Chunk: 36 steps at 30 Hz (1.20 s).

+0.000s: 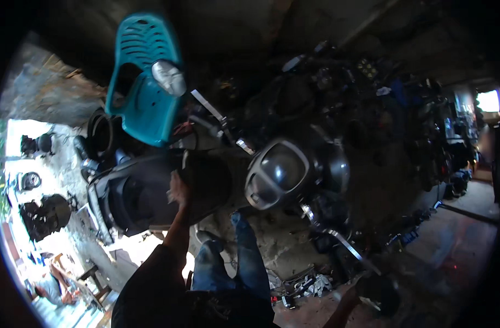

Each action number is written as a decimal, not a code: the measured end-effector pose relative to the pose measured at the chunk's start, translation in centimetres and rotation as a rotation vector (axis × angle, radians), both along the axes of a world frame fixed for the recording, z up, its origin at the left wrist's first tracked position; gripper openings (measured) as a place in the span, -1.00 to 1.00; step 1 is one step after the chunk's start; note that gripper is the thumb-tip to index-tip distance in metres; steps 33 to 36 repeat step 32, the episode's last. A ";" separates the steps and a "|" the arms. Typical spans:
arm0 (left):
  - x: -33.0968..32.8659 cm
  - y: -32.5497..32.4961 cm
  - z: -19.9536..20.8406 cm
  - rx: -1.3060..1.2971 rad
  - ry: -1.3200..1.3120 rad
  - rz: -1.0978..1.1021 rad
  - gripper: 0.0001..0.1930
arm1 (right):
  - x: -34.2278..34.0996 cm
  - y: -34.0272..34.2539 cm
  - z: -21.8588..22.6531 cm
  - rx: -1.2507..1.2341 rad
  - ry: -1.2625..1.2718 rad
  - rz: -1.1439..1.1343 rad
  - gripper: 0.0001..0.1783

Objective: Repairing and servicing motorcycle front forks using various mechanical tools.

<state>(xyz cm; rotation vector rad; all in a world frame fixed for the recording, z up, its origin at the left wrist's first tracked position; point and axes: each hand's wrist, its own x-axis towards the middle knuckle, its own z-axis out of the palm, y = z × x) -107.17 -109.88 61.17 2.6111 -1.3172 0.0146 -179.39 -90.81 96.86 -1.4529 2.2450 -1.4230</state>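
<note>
My left hand (179, 188) reaches over the long black motorcycle seat (143, 191) and appears to touch its top; its fingers are blurred, and a small pale patch shows beside them. My right hand (346, 302), low on the right, is closed at the edge of a dark round object (378, 295) with a paler patch on it; its kind is too dark to tell. Ahead of my legs is a glossy dark motorcycle fairing (279, 172) with a pale frame. A chrome handlebar (343, 243) extends from it towards my right hand.
A teal plastic chair (146, 104) stands beyond the seat, with a silver rounded thing (168, 77) on it. Dark, cluttered parts (326, 82) fill the far side. Scraps and small parts (310, 284) lie on the floor near my feet. Another person (56, 287) appears at lower left.
</note>
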 end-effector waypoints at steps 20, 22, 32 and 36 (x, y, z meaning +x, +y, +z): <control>6.2 -0.1 3.4 -0.129 -0.186 -0.210 -0.69 | 26.9 -22.1 9.8 0.208 -0.089 0.244 -0.51; 6.5 -1.9 4.2 -0.202 -0.268 -0.303 -0.69 | 27.1 -22.5 8.3 -0.047 -0.201 0.320 -0.52; -3.3 -1.1 -1.4 0.048 0.274 -0.704 -0.45 | 27.4 -22.6 11.1 -0.015 -0.272 0.479 -0.79; -3.3 -1.1 -1.4 0.048 0.274 -0.704 -0.45 | 27.4 -22.6 11.1 -0.015 -0.272 0.479 -0.79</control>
